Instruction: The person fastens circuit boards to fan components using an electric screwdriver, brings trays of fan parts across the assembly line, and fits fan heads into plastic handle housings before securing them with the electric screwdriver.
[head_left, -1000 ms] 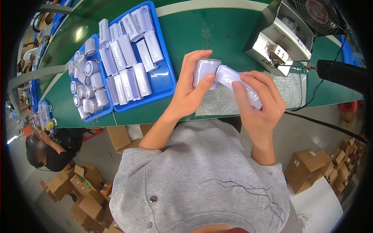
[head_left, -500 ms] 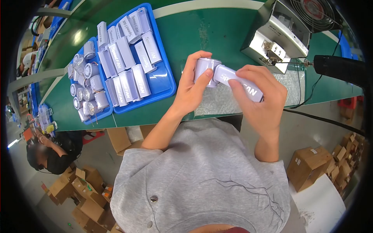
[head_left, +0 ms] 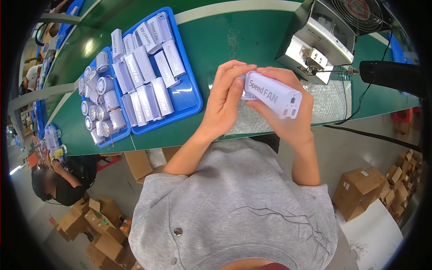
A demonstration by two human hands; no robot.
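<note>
A pale lavender handheld fan housing [head_left: 271, 95] with "Speed FAN" lettering and small square openings at its near end is in my right hand [head_left: 294, 128]. My right fingers are wrapped round its far side and the thumb is under it. My left hand [head_left: 223, 101] is closed on a pale cylindrical fan part [head_left: 244, 91] at the housing's upper left end. That part is mostly hidden by my fingers, so I cannot tell whether the two are joined. Both hands are above bubble wrap [head_left: 330, 101].
To the left, a blue tray [head_left: 185, 95] holds several similar housings. Beside it, another blue tray [head_left: 118, 135] carries several round fan parts [head_left: 105, 84]. A metal device [head_left: 326, 38], a black-handled tool [head_left: 389, 81] and cables are at right. Another person [head_left: 74, 177] sits at far left.
The housing has turned so its lettering and end openings face up toward me. My right hand has shifted round to its far side, and my left fingers have closed further over the cylindrical part.
</note>
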